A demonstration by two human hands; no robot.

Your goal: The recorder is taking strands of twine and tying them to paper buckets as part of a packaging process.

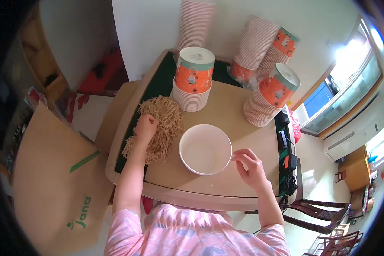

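On the left of the table lies a heap of tan, stringy strands [164, 123], like crinkled shredded paper. My left hand [146, 129] is closed at the heap's left side, fingers curled into the strands. Right of the heap stands a white round paper tub [205, 149], mouth up, with nothing visible inside. My right hand [249, 167] is beside the tub's right rim, thumb and fingers apart, holding nothing. Its fingertips are very near the rim; I cannot tell whether they touch.
Stacks of upside-down orange-and-green paper tubs [194, 79] [274, 87] stand behind. More tall stacks [254, 42] line the wall. A power strip with cables [290, 162] runs along the table's right edge. A large brown cardboard box [55, 179] is at left, a wooden chair [320, 211] at right.
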